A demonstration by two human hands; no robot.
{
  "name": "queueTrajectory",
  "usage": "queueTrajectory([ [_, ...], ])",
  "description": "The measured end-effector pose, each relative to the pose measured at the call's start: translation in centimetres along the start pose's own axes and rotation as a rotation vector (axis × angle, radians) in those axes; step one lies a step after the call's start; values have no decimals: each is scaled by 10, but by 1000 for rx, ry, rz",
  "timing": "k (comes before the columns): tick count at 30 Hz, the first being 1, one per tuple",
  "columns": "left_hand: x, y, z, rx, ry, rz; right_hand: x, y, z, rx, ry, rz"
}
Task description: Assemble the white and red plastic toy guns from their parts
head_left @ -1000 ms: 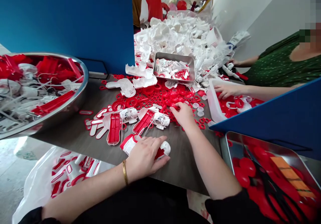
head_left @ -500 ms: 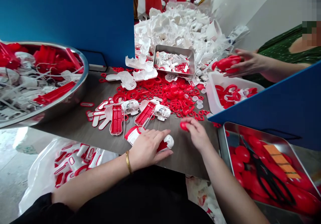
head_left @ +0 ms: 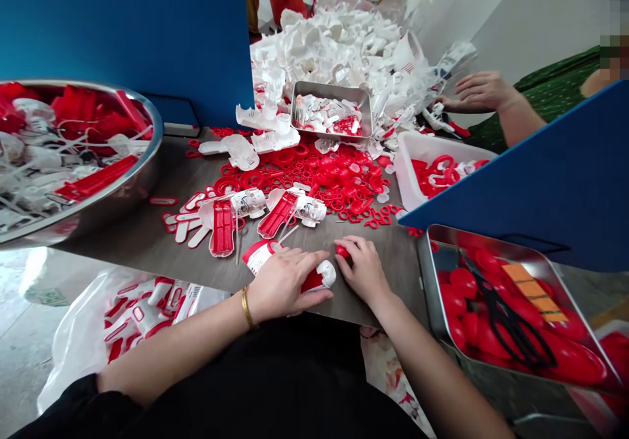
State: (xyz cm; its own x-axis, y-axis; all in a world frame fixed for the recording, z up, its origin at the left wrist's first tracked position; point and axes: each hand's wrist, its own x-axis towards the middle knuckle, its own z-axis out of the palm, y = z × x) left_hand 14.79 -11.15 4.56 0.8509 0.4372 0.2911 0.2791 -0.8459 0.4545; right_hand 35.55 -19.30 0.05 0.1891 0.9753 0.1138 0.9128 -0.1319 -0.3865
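Observation:
My left hand [head_left: 285,282] is wrapped over a red and white plastic housing [head_left: 256,255] lying on the grey table near its front edge; the white rounded end [head_left: 326,274] sticks out past the fingers. Just right of that end, my right hand [head_left: 362,265] pinches a small red round part [head_left: 343,251] close to the tabletop. Behind my hands lie two opened housings with red inner trays [head_left: 223,228] [head_left: 278,215] and white ends with wires. Long white parts with red edges [head_left: 199,236] fan out at their left.
A steel bowl [head_left: 156,134] of parts stands left, a bag [head_left: 69,341] of housings below. Red rings [head_left: 295,170], a steel tray [head_left: 371,108] and a white pile fill the back. At right are a white bin [head_left: 405,170], a blue panel [head_left: 540,157], a tray with scissors [head_left: 511,324] and another person's hands.
My right hand has moved left with the red part, nearer the housing and lower. My left hand keeps its hold. The other person's hands no longer hold the red pieces over the bin.

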Motion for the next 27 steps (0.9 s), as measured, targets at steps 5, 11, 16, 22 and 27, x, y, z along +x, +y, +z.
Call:
queueTrajectory([
  [5, 2, -1, 3, -17, -23, -17, -7, 5, 0, 7, 112, 133],
  [11, 7, 7, 0, 17, -66, -72, 19, 2, 1, 93, 84, 121],
  [16, 5, 11, -2, 46, -57, -114, 12, -3, -10, 264, 71, 79],
  [22, 0, 6, 6, -58, 29, -92, -20, -36, -43, 770, -67, -138],
  [27, 0, 7, 7, -59, 34, -39, -7, -44, -49, 921, -151, -74],
])
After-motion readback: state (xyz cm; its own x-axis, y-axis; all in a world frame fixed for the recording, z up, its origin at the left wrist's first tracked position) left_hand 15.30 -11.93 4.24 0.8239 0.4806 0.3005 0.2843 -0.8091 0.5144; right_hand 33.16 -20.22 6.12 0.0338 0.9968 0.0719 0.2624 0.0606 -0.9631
